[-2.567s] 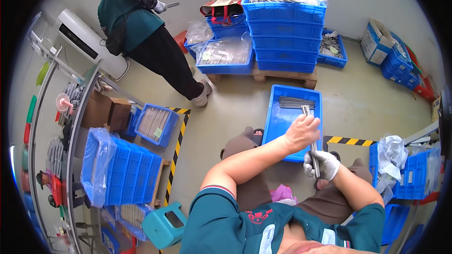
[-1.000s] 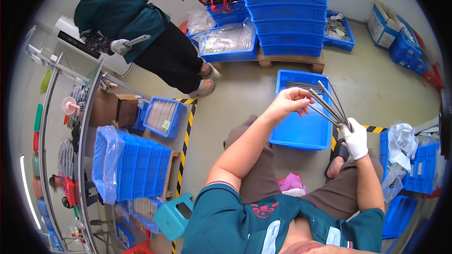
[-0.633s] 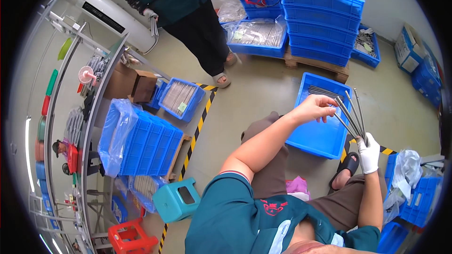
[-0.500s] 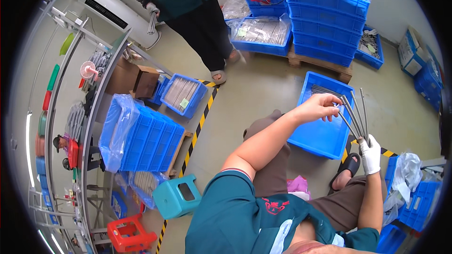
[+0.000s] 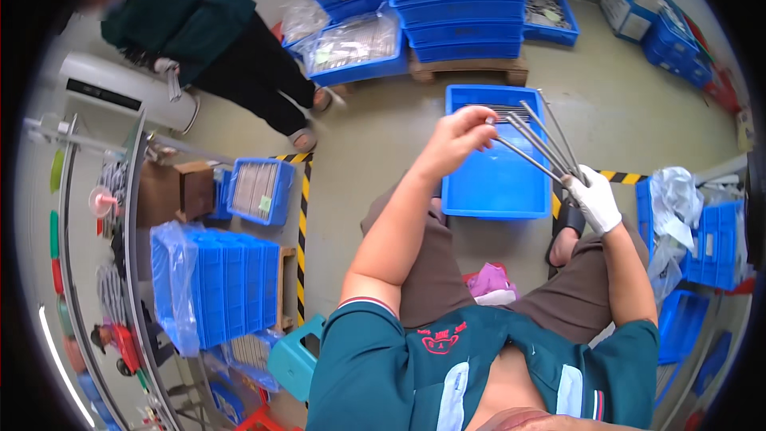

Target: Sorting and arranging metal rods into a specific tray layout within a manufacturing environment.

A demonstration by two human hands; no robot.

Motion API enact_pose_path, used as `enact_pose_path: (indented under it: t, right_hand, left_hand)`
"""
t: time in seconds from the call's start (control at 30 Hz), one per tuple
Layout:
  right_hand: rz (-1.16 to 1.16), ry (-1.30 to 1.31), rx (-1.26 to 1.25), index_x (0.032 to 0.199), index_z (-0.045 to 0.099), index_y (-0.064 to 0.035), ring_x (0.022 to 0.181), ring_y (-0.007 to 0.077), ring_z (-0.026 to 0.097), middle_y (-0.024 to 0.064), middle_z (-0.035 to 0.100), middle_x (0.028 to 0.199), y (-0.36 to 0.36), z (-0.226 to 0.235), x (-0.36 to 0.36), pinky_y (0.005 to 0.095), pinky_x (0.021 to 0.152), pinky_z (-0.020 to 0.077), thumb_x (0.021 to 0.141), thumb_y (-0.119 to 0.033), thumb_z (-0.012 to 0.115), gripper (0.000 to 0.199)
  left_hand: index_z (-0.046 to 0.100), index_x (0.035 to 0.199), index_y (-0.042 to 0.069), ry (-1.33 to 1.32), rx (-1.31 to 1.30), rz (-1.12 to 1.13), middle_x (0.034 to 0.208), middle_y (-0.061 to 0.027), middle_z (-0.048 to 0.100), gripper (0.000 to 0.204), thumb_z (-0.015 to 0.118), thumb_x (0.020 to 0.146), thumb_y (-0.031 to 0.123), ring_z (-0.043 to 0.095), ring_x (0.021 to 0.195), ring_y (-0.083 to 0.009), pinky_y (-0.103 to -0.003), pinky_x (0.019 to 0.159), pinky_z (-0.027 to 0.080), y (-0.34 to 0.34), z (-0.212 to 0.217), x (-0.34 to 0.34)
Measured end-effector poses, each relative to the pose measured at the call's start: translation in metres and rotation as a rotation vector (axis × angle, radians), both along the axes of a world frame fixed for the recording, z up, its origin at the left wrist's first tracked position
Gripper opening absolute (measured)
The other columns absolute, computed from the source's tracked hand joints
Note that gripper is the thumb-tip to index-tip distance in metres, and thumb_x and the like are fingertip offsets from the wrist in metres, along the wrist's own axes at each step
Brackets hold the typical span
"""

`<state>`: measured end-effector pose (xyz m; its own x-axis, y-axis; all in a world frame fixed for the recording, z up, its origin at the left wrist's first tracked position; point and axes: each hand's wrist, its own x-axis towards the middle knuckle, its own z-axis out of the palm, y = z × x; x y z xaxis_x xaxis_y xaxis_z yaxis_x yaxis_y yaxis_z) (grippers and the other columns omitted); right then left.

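My right hand, in a white glove, is closed round the lower ends of several thin metal rods, which fan out up and to the left. My bare left hand is at the far ends of the rods, its thumb and fingers pinched at the tip of one of them. Both hands are over or beside a shallow blue crate on the floor in front of me. More metal rods lie along the crate's far end, partly hidden behind my left hand.
Stacked blue crates stand on a wooden pallet beyond. Another crate stack and a teal stool are at left. Plastic-draped crates stand at right. A co-worker stands at far left, holding rods.
My view has turned, so the surroundings sit further left. The rods have tilted further leftward, and my left fingers remain at their far ends.
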<state>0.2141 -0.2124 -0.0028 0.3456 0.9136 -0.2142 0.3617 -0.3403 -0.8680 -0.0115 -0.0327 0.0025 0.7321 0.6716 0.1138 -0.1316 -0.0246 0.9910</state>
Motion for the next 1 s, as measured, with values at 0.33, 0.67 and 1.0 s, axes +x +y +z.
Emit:
enact_pose_path:
  t: [0.33, 0.67, 1.0]
  right_hand:
    - [0.004, -0.423, 0.214, 0.083, 0.062, -0.0064, 0.057, 0.0304, 0.058, 0.0144, 0.058, 0.062, -0.009, -0.004, -0.001, 0.0364, 0.054, 0.044, 0.085, -0.027, 0.062, 0.021]
    - [-0.016, -0.744, 0.4, 0.075, 0.059, -0.0104, 0.054, 0.0269, 0.059, 0.0093, 0.058, 0.059, -0.008, 0.01, -0.01, 0.0356, 0.051, 0.0449, 0.083, -0.028, 0.064, 0.02]
    - [-0.015, -0.743, 0.375, 0.078, 0.062, -0.0108, 0.055, 0.0271, 0.059, 0.0102, 0.059, 0.061, -0.005, 0.006, -0.008, 0.0351, 0.052, 0.0457, 0.083, -0.027, 0.064, 0.017]
  left_hand:
    - [0.059, 0.107, -0.001, 0.086, -0.141, -0.016, 0.094, -0.0072, 0.065, 0.027, 0.06, 0.091, 0.021, 0.06, 0.091, -0.0136, -0.028, 0.084, 0.045, -0.008, 0.0, 0.016]
    - [0.064, 0.102, 0.0, 0.089, -0.182, -0.027, 0.093, -0.0097, 0.068, 0.028, 0.061, 0.09, 0.025, 0.063, 0.09, -0.0175, -0.031, 0.086, 0.044, -0.006, -0.002, 0.011]
    - [0.062, 0.106, -0.001, 0.032, -0.241, -0.074, 0.1, -0.0104, 0.067, 0.027, 0.066, 0.086, 0.017, 0.063, 0.091, -0.0177, -0.031, 0.086, 0.047, -0.004, -0.003, 0.007]
